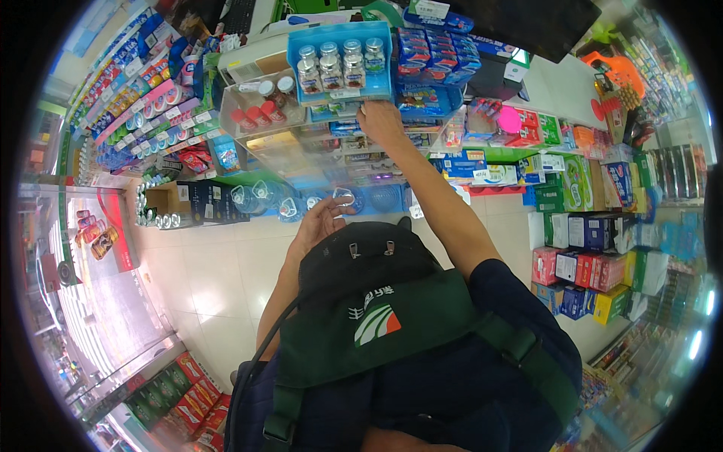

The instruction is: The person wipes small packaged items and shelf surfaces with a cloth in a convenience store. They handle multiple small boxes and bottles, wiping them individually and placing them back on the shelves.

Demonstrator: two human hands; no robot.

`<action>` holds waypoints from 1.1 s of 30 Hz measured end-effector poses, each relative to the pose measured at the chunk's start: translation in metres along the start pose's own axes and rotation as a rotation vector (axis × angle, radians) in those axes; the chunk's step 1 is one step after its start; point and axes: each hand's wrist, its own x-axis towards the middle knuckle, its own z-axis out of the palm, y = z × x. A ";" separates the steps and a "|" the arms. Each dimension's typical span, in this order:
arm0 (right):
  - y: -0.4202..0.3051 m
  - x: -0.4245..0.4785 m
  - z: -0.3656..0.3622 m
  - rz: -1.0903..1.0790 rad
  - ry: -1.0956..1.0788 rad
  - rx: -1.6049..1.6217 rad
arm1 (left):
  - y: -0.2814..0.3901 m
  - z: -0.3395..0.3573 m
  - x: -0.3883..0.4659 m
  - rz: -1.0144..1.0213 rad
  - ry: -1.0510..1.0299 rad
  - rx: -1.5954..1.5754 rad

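My right hand (381, 121) reaches up to the lower front edge of a blue plastic display tray (386, 73) on the counter; its fingertips are partly hidden at the shelf below, so what they touch cannot be told. Several small clear bottles with pale lids (333, 68) stand in the tray. To their right are stacked blue packets (426, 53), with a blue bag of sweets (418, 100) lower down. My left hand (323, 221) is raised in front of my chest, fingers apart and slightly curled, holding nothing. Behind it, large clear water jugs (271, 195) stand low by the counter.
A clear acrylic bin (237, 110) with red-capped containers adjoins the tray on the left. Sloped racks of packaged goods (149, 101) curve along the far left. Stacked cartons (593, 231) stand on the right. A black monitor (525, 22) overhangs the counter. Tiled floor (226, 271) shows below.
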 end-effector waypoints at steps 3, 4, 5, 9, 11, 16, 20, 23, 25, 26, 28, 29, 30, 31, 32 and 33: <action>-0.003 -0.005 0.000 0.053 -0.046 -0.008 | -0.001 -0.004 -0.001 -0.006 0.022 -0.006; -0.002 -0.007 0.001 0.060 -0.033 -0.011 | -0.001 -0.003 -0.001 -0.007 0.017 -0.002; -0.002 -0.008 0.001 0.068 -0.019 -0.014 | -0.001 -0.003 -0.001 -0.009 0.012 0.001; 0.000 -0.004 0.004 0.060 -0.081 -0.014 | -0.002 -0.003 -0.004 -0.020 0.048 -0.010; 0.004 -0.002 0.005 0.059 -0.084 -0.013 | -0.005 -0.010 0.000 -0.024 0.016 -0.006; 0.002 -0.010 0.000 0.093 -0.105 -0.003 | -0.012 -0.023 0.005 -0.028 0.016 -0.003; 0.004 -0.015 -0.001 0.067 -0.086 -0.033 | -0.022 -0.037 0.012 -0.005 0.004 0.051; 0.003 -0.023 -0.006 0.043 -0.046 -0.028 | -0.029 -0.030 0.009 -0.039 -0.015 0.040; -0.003 -0.031 -0.015 0.042 -0.069 0.013 | -0.039 -0.026 0.008 -0.056 0.058 0.018; -0.007 -0.036 -0.022 0.048 -0.087 0.042 | -0.044 -0.028 0.009 -0.067 0.084 0.031; -0.004 -0.054 -0.025 -0.045 -0.022 0.136 | -0.055 -0.033 0.013 -0.082 0.135 0.058; 0.000 -0.066 -0.021 -0.086 -0.004 0.158 | -0.060 -0.035 0.015 -0.083 0.163 0.067; 0.005 -0.080 -0.017 -0.130 0.013 0.181 | -0.067 -0.036 0.016 -0.081 0.192 0.073; 0.012 -0.093 -0.010 -0.172 0.034 0.204 | -0.072 -0.038 0.019 -0.080 0.220 0.083; 0.023 -0.110 -0.001 -0.152 -0.047 0.257 | -0.079 -0.042 0.021 -0.082 0.238 0.084; 0.034 -0.127 0.009 -0.134 -0.128 0.313 | -0.088 -0.048 0.021 -0.082 0.260 0.085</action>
